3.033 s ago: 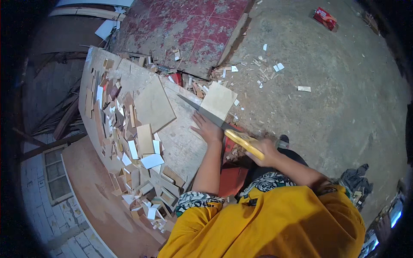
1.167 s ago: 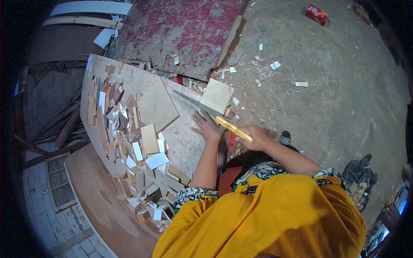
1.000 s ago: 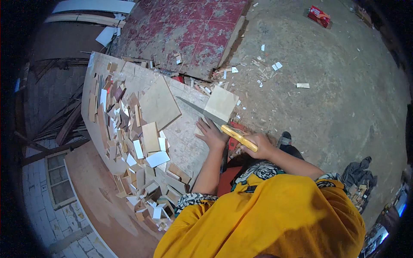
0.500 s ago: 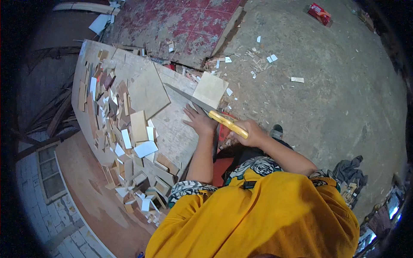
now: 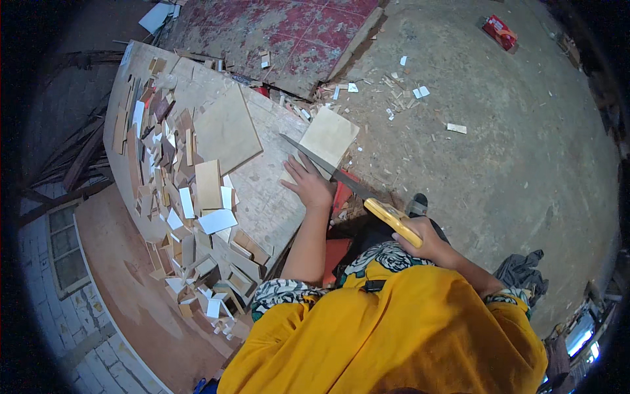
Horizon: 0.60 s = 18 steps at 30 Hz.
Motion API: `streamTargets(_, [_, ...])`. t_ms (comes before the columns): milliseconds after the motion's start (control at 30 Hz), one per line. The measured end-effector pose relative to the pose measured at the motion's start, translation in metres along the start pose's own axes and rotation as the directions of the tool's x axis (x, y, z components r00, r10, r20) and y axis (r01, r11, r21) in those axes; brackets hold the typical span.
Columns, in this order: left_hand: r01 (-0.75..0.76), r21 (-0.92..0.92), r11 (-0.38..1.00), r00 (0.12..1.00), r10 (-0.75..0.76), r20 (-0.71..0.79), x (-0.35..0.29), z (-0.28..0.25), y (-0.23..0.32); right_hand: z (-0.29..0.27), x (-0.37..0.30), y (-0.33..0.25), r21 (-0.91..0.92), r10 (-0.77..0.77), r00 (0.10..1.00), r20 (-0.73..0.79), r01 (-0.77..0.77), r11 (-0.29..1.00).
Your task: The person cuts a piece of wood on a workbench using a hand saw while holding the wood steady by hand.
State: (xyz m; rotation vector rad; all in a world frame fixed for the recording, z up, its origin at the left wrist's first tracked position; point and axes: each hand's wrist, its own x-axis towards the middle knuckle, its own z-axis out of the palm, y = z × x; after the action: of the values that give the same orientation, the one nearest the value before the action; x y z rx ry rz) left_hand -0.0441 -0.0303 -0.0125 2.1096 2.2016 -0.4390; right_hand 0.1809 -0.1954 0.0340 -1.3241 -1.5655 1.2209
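Note:
My right hand [image 5: 425, 240] is closed around the yellow handle of a handsaw [image 5: 338, 175]. The blade slants up and left across a square, pale wooden board [image 5: 333, 130], which juts past the right edge of the worktable [image 5: 266, 194]. Close beside the blade, my left hand [image 5: 310, 186] lies flat with its fingers spread, pressing down at the board's near side. The blade hides part of where fingers and board meet.
Left of my hands lie a larger wooden panel [image 5: 228, 131] and a heap of wood and white offcuts [image 5: 197, 243]. Scraps [image 5: 400, 95] and a red packet [image 5: 500, 33] are on the floor. Dark cloth [image 5: 522, 272] is bunched at the right.
My right hand has drawn the saw back, down and to the right, so less blade reaches past the board. My left hand stays in nearly the same place; the view has shifted slightly.

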Motion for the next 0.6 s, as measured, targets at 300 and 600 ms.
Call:
streamTargets(300, [0.024, 0.022, 0.999, 0.993, -0.021, -0.116, 0.011, 0.025, -0.004, 0.029, 0.057, 0.023, 0.014, -0.018, 1.0, -0.004, 0.018, 1.0])
streamTargets(600, [-0.001, 0.035, 0.999, 1.0, 0.0, 0.027, 0.007, 0.001, -0.001, 0.001, 0.024, 0.017, -0.069, -0.039, 0.998, 0.044, 0.042, 0.997])
